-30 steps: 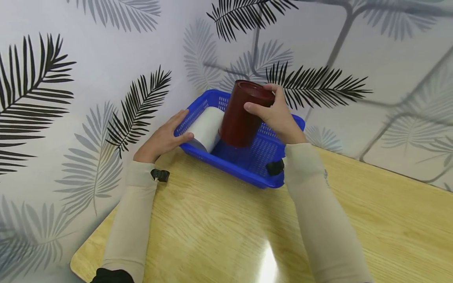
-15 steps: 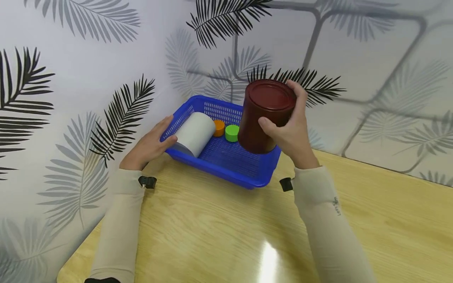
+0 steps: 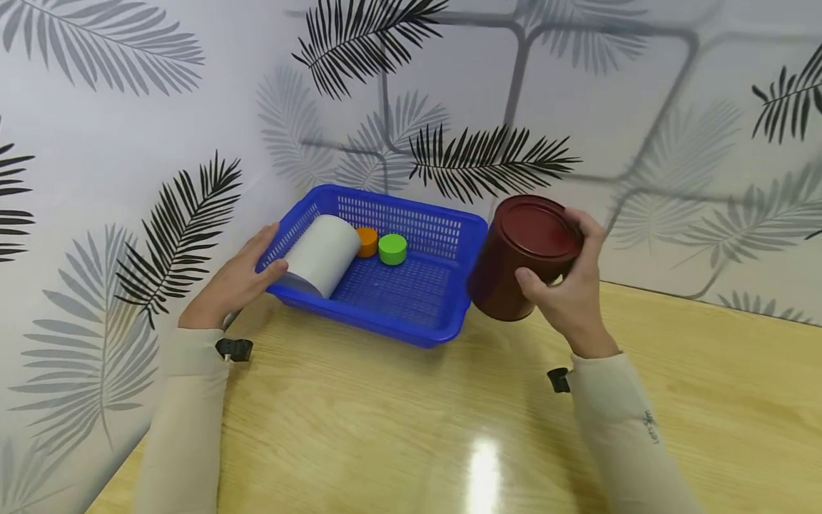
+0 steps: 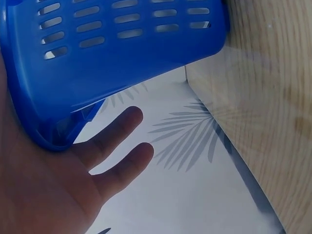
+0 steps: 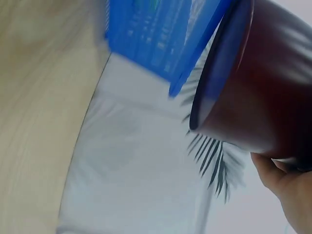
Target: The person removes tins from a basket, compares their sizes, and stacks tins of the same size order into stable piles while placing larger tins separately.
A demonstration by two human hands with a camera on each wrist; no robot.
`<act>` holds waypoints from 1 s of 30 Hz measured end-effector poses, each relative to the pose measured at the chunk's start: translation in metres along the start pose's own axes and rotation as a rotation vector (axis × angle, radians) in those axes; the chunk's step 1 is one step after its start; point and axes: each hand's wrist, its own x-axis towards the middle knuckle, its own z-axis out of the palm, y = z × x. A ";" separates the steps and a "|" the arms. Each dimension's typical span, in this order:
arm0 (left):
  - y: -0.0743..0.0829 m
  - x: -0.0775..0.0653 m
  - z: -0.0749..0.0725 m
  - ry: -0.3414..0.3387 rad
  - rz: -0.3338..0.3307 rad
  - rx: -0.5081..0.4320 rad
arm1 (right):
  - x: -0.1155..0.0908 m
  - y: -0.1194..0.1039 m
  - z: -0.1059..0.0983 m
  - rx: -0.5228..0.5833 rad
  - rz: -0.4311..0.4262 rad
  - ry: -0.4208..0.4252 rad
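Observation:
My right hand (image 3: 571,289) grips a dark red canister (image 3: 507,275) near its upper end, thumb in front and fingers behind. The canister leans over the table just right of a blue plastic basket (image 3: 385,325), overlapping its right rim in the head view. Its rimmed lower end faces the basket (image 5: 146,48) in the right wrist view. My left hand (image 3: 225,282) rests at the basket's left rim, thumb at the front corner; two fingers (image 4: 122,168) stretch out straight past the rim in the left wrist view. The basket holds a white cylinder (image 3: 324,253) lying on its side.
Behind the white cylinder, an orange round cap (image 3: 367,241) and a green round cap (image 3: 392,248) sit inside the basket by its back wall. The basket stands on a wooden table (image 3: 359,421), close to the leaf-patterned wall (image 3: 359,86).
My right hand has lifted the canister out of the basket and carried it right, past the rim. The orange and green caps have come into sight. My left hand has stayed at the left rim.

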 end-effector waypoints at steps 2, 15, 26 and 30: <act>0.002 -0.001 -0.003 -0.009 0.004 -0.015 | -0.003 0.006 -0.014 0.003 0.022 0.016; -0.003 -0.004 -0.010 -0.094 -0.073 -0.096 | -0.030 0.028 -0.127 -0.290 0.493 0.031; -0.006 -0.006 -0.010 -0.121 -0.104 -0.047 | -0.053 0.031 -0.211 -0.427 0.588 -0.036; -0.002 -0.004 -0.010 -0.116 -0.090 -0.052 | -0.057 0.029 -0.229 -0.428 0.587 -0.055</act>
